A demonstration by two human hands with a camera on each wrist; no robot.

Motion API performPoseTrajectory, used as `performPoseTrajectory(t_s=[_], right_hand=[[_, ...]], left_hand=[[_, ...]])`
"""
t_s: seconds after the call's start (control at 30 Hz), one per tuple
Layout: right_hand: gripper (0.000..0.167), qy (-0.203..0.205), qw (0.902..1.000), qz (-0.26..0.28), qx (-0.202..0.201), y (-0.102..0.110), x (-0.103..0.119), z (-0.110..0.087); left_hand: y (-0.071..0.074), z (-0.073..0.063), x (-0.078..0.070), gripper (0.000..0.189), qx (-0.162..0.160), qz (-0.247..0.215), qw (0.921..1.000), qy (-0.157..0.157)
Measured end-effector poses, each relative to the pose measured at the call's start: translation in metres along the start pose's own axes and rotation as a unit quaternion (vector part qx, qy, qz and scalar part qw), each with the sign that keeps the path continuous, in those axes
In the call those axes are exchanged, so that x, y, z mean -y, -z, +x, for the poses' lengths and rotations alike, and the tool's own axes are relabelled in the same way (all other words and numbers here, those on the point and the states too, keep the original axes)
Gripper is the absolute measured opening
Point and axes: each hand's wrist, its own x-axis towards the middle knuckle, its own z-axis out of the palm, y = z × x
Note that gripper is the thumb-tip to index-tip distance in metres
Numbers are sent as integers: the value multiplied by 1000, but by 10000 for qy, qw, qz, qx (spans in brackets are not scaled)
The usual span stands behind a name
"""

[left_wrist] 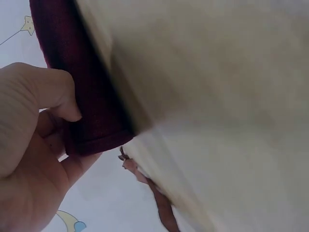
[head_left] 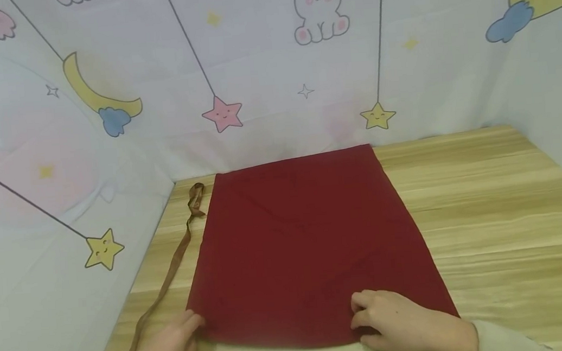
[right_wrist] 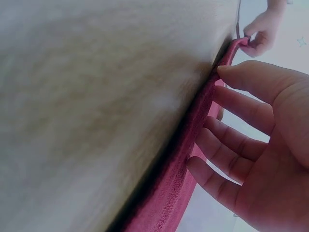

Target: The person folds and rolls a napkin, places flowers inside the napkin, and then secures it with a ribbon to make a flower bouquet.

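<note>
A dark red cloth [head_left: 304, 233] lies spread flat, its far edge close to the back curtain. My left hand [head_left: 172, 343] pinches the near left corner. Up close in the left wrist view, the thumb [left_wrist: 63, 99] presses on the cloth [left_wrist: 96, 106], fingers behind it, beside a hemmed edge. Toward the right of the near edge, my right hand [head_left: 399, 319] grips the cloth with curled fingers. The right wrist view has its thumb [right_wrist: 241, 77] at the raised edge of the cloth [right_wrist: 164, 193], with the fingertips along the other side.
A long brown ribbon [head_left: 170, 270] trails along the left of the cloth, bunched at its far end. Under everything is a wood-grain table [head_left: 500, 225]. White curtains [head_left: 263, 62] printed with stars, moons and a bear enclose the back and sides.
</note>
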Motion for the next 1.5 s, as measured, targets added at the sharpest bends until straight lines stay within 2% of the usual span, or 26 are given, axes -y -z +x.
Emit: performPoseTrajectory(t_s=[0.17, 0.23, 0.3, 0.4, 0.53, 0.63, 0.9, 1.13, 1.37, 1.5], right_hand=[[9, 97, 9997, -141, -182, 0, 1, -1], [11, 150, 9992, -231, -290, 0, 1, -1], [12, 189, 9986, -318, -376, 0, 2, -1], [13, 239, 9982, -365, -420, 0, 1, -2], [13, 236, 9986, -331, -345, 0, 0, -3], [13, 200, 9990, -297, -277, 0, -1, -3], [15, 226, 9986, -379, -289, 2, -2, -4], [14, 62, 9994, -252, -216, 5, -3, -5], [14, -34, 9996, -186, -197, 8, -4, -5], [14, -96, 9996, -171, -210, 7, -5, -6]], left_hand=[[11, 10, -3, 41, -112, 115, 9995, 290], [16, 15, -3, 40, -11, 142, 9986, 503], [20, 21, -1, 37, 5, 175, 9984, 546], [24, 29, 2, 31, -131, 119, 9991, 393], [29, 37, 6, 28, -463, 18, 9989, 111], [33, 41, 10, 28, -613, 12, 9981, 42], [36, 51, 19, 30, -873, 29, 9962, -54], [32, 61, 25, 29, -1124, 14, 9937, -50], [35, 82, 28, 24, -1452, 8, 9891, -261], [38, 93, 26, 21, -1499, 110, 9885, -172]])
